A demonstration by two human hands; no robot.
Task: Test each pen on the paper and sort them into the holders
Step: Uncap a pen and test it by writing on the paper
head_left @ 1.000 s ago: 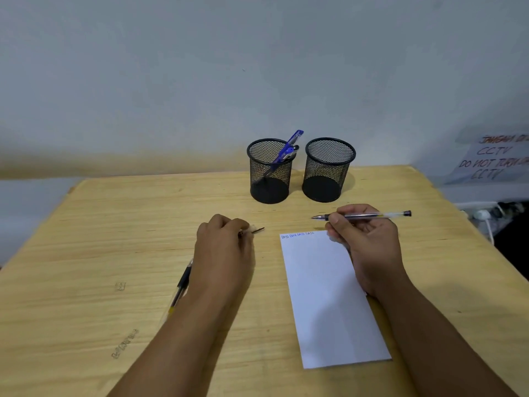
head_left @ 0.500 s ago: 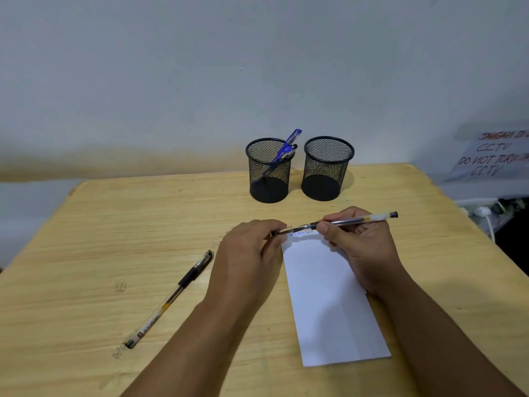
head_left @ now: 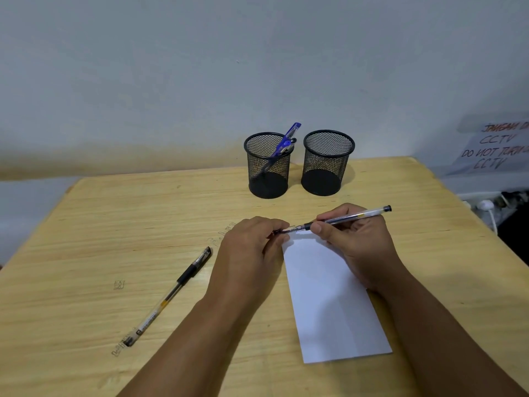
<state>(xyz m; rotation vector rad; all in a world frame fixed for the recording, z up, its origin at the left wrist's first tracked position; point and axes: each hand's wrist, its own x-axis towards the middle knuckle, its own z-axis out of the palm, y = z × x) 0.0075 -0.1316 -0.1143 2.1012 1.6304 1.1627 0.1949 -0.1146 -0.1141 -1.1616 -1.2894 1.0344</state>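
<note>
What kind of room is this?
Probably a plain office or monitored workroom: a wooden desk against a bare wall, two mesh pen holders, and a handwritten CCTV notice at the right.

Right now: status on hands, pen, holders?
Right hand grips clear pen; left hand pinches its tip end, over paper. Left holder has blue pens; right holder looks empty. Black-capped pen on table, untouched. Nothing in the way.

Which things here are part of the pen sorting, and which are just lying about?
Job: clear pen held by both hands, left hand, right hand, paper, spare pen, left holder with blue pens, right holder.
Lying about: CCTV notice, wall plug.
</note>
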